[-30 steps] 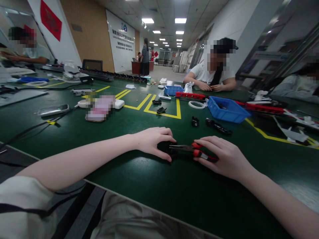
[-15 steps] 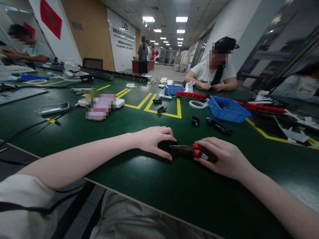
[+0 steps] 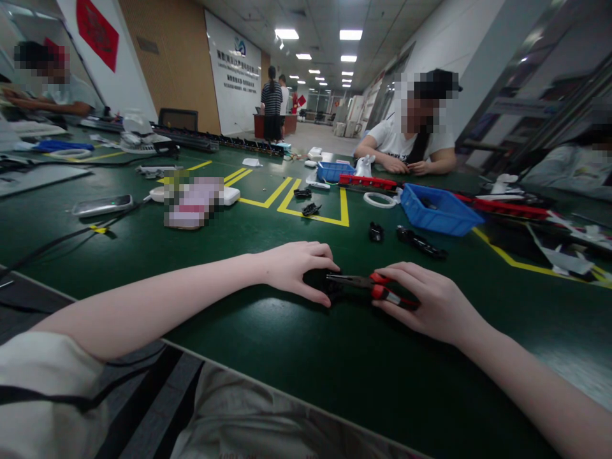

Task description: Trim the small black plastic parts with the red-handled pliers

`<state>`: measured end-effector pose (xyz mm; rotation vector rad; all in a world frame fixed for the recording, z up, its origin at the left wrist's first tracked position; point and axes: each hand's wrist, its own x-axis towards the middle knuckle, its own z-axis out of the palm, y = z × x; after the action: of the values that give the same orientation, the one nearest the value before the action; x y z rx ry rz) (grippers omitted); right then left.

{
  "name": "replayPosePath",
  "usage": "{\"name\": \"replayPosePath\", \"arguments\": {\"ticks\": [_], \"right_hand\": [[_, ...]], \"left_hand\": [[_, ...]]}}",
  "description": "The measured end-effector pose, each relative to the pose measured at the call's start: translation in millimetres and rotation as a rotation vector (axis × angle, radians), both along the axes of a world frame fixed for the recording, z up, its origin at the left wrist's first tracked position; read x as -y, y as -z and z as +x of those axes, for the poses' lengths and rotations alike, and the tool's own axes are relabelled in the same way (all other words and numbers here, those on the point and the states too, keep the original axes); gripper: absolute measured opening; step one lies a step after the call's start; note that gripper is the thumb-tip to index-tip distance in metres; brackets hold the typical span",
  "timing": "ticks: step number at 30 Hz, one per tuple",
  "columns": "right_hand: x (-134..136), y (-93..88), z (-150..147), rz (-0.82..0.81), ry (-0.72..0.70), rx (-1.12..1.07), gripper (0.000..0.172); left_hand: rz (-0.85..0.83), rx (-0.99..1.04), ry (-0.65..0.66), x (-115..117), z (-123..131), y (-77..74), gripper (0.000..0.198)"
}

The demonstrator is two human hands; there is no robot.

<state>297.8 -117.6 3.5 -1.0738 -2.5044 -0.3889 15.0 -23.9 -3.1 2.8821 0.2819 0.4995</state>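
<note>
My left hand [image 3: 303, 271] curls around a small black part [image 3: 335, 288] on the green table, thumb on the near side and fingers on the far side. Its shape is hard to make out against the dark tabletop. In my right hand [image 3: 428, 303] are needle-nose pliers [image 3: 380, 291] with red and black handles. Their jaws point left and reach the black part between my left thumb and fingers. Whether the jaw tips grip it I cannot tell.
Beyond my hands lie several black parts, among them a long one [image 3: 421, 242] and a short one [image 3: 375, 232]. A blue bin [image 3: 437, 209] and a white ring [image 3: 379, 200] stand at right. Leftward are a phone [image 3: 194, 203] and a grey device [image 3: 102, 205]. A co-worker [image 3: 408, 143] sits opposite.
My hands and the pliers keep nearly the same place and hold. The view has shifted very slightly.
</note>
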Motion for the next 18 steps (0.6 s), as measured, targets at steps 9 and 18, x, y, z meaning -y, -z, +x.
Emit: {"name": "replayPosePath", "arguments": {"ticks": [9, 18], "right_hand": [[-1.2, 0.1, 1.8, 0.009, -0.006, 0.037, 0.031], [1.8, -2.9, -2.5, 0.04, 0.01, 0.092, 0.031]], "left_hand": [[-0.004, -0.005, 0.005, -1.0, -0.1, 0.2, 0.061], [-0.036, 0.029, 0.0, -2.2, 0.8, 2.4, 0.061]]}}
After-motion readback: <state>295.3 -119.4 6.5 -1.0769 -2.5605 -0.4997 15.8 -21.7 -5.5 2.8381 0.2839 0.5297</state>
